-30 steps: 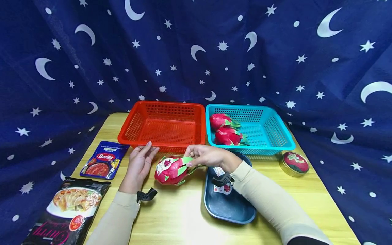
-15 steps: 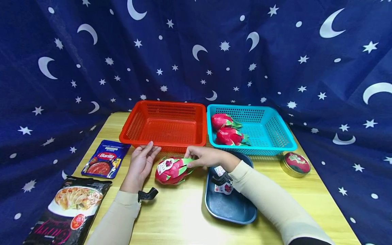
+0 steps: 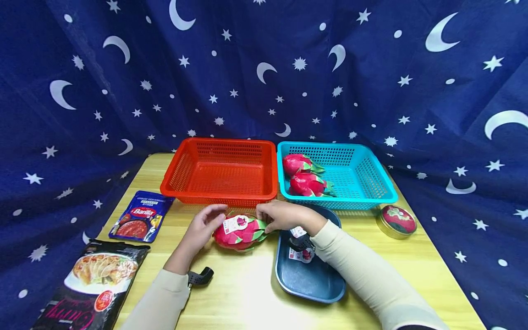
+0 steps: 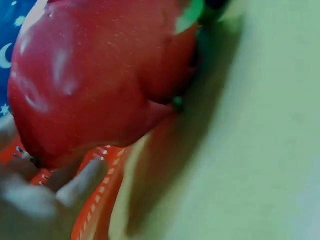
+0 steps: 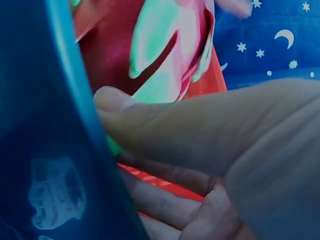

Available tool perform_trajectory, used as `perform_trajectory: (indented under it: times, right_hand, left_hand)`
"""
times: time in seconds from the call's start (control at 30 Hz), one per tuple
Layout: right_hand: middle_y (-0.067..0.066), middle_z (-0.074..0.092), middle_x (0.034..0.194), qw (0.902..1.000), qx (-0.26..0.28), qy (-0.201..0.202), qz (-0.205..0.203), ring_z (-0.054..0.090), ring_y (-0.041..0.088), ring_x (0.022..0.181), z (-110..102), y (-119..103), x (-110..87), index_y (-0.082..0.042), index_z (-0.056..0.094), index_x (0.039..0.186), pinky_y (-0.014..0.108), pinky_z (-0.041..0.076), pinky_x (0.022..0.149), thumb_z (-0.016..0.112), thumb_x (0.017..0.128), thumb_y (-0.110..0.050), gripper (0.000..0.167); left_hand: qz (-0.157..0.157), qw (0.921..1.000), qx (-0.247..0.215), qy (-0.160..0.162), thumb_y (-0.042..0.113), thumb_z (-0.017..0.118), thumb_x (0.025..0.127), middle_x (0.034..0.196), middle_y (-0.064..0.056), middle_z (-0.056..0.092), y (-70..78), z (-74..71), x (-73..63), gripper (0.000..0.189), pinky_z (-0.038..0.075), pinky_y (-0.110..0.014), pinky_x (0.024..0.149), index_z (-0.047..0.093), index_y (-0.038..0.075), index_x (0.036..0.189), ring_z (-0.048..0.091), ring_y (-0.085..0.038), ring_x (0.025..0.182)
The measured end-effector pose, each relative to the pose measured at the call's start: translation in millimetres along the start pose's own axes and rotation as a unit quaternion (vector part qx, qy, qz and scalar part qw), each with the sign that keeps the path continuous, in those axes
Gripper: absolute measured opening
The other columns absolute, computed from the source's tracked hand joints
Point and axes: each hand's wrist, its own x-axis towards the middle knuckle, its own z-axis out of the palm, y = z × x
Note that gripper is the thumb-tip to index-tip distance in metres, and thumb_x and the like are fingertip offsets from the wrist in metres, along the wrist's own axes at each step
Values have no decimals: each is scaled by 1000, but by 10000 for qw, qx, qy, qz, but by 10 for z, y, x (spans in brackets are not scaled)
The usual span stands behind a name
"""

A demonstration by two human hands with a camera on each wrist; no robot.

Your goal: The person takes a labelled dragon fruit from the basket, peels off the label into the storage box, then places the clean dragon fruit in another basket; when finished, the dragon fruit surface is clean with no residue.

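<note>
A pink dragon fruit (image 3: 237,236) with green scales and a white sticker (image 3: 236,223) lies on its side in front of the red basket, in the head view. My right hand (image 3: 284,215) pinches its leafy end; in the right wrist view, a green leaf tip (image 5: 114,146) shows between thumb and fingers. My left hand (image 3: 204,227) is at the fruit's rounded end, thumb and fingers loosely bent and apart. In the left wrist view, its blurred fingers (image 4: 82,182) lie close beside that end; whether they touch it I cannot tell.
Behind stand a red basket (image 3: 231,179) and a turquoise basket (image 3: 354,181) holding two dragon fruits (image 3: 307,184). A dark tray (image 3: 309,279) with stickers sits under my right wrist. A Barilla pouch (image 3: 142,216) and black curry packet (image 3: 95,279) lie left; a round tin (image 3: 397,221) stands right.
The dragon fruit has shifted slightly right, its sticker turned more upward. My left hand has moved from the red basket's front edge to the fruit's rounded end. My right hand keeps the leafy end.
</note>
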Motion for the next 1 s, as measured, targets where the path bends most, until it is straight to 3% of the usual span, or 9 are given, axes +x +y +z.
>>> perform_trajectory:
  times: [0.1,0.2,0.33,0.47,0.7,0.87,1.0]
  right_hand:
    - [-4,63,93,10000,-66,27,-12,64,20,91,-17,-50,-16,-12,61,101,30,53,82,85,88,-1,29]
    - [-1,66,98,10000,-15,63,36,66,21,96,-46,-121,-49,-9,64,106,31,54,86,82,91,-2,25]
    - [2,70,105,9992,29,393,-94,67,18,99,-68,-242,-87,-3,68,115,31,55,90,76,97,-6,20]
    - [4,70,108,9958,-190,806,-397,65,17,99,-27,-374,-57,-2,71,117,32,54,92,72,102,-12,18]
    - [2,68,106,9915,-447,1196,-261,63,18,98,99,-492,56,-7,75,113,34,52,90,72,102,-15,14]
    - [-6,66,95,9849,-38,1618,-615,60,12,89,113,-500,62,-13,74,97,29,51,81,79,97,-11,5]
    - [-10,67,94,9792,853,1496,-1072,58,10,84,-2,-517,-70,-13,73,98,29,52,71,77,98,-14,4]
  left_hand:
    - [194,9950,566,-798,13,83,92,148,-18,55,-27,32,-82,67,43,-37,111,52,7,151,51,-37,135]
    - [240,9897,916,-1076,22,99,76,147,-7,57,-39,79,-125,89,49,-38,105,53,18,152,56,-32,130]
    - [348,9856,1289,-1038,31,104,66,135,1,63,-37,135,-149,90,57,-39,92,58,26,144,63,-25,116]
    - [573,9820,1545,-925,34,104,67,128,3,66,-15,154,-160,83,59,-39,88,61,29,138,65,-22,110]
    - [967,9746,1793,-927,38,103,68,125,5,68,-23,167,-146,81,59,-37,84,62,29,137,66,-20,106]
    - [1001,9726,1869,-950,39,102,68,123,5,69,-30,174,-142,81,59,-37,82,62,30,137,67,-19,104]
    - [986,9737,1841,-915,39,103,67,121,4,70,-34,169,-132,81,60,-38,83,62,30,137,68,-18,103]
